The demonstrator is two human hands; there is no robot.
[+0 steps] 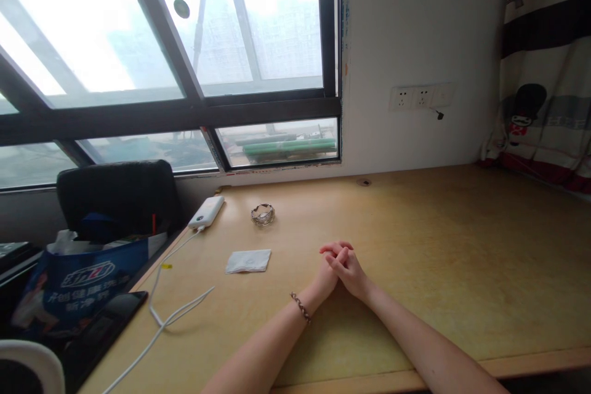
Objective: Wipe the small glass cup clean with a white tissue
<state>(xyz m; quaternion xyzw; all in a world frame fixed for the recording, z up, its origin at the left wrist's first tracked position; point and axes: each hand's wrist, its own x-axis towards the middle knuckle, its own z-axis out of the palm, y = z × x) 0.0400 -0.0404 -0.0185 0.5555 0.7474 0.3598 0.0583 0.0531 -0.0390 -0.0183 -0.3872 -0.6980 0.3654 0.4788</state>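
The left hand (327, 276) and the right hand (355, 272) have their fingers folded together, and the tissue (248, 261), lying on the table (452, 246) to their left, seems light, soft and easily torn, best pinched gently by its right edge.

the left hand (327, 276) and right hand (354, 272) clasp each other, fingers (340, 258) interlaced, forearms (274, 338) angled inward.

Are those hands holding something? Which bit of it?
No object shows in their grip. The left hand and right hand are just clasped together; whether something small hides between the palms can't be seen.
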